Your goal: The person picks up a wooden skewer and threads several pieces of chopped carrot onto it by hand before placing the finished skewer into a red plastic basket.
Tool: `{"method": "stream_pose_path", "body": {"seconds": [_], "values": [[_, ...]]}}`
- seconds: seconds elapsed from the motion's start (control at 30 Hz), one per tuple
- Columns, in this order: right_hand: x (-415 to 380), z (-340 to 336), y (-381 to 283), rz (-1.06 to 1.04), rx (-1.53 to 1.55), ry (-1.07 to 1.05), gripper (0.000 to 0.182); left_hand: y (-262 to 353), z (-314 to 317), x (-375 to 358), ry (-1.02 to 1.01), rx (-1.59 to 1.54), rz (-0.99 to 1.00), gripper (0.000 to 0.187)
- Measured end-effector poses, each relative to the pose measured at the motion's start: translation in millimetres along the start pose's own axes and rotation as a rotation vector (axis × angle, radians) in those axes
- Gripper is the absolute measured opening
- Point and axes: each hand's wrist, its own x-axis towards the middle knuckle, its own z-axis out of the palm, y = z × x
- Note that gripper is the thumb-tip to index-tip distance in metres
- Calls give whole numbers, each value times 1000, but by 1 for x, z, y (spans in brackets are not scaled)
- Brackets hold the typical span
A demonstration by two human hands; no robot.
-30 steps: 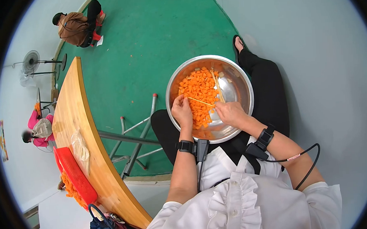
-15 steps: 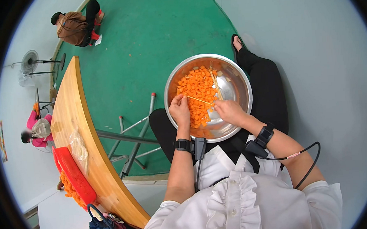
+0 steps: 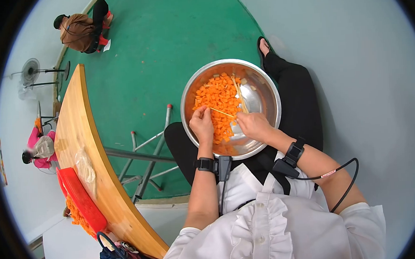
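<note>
Here the left hand (image 3: 201, 125) and right hand (image 3: 253, 125) pinch a thin skewer (image 3: 222, 112), its long axis from 10 to 4 o'clock, above the carrot cubes (image 3: 215, 98) in the steel bowl (image 3: 264, 86).

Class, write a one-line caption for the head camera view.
Both hands, left hand and right hand, hold a skewer over diced carrot.

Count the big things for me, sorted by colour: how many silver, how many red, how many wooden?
Silver: 1, the steel bowl of carrot cubes on the lap.
Red: 1, the red tray.
Wooden: 1, the wooden table.
Total: 3.
</note>
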Motion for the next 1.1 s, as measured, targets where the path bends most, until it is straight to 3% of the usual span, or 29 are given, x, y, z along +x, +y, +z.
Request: {"method": "stream_pose_path", "body": {"seconds": [0.13, 0.33, 0.43, 0.53, 0.87, 1.0, 1.1], "values": [[0, -3, -4, 21, -35, -28, 16, 5, -5, 1, -49, 112, 64, 17], [0, -7, -7, 4, -75, 6, 15, 2, -10, 2, -106, -14, 115, 17], [1, -7, -8, 13, -79, -5, 15, 7, -6, -8, -163, 163, 199, 15], [1, -7, -6, 25, -50, 23, 15, 16, 0, -16, -141, 6, 99, 15], [1, -2, -2, 71, -36, 64, 12, 39, 14, -47, -389, 95, 133, 17], [4, -3, -4, 75, -35, 36, 14, 36, 13, -45, -388, 66, 40, 17], [4, -7, -6, 125, -24, 27, 16, 33, 10, -38, -302, 109, 176, 17]]}}
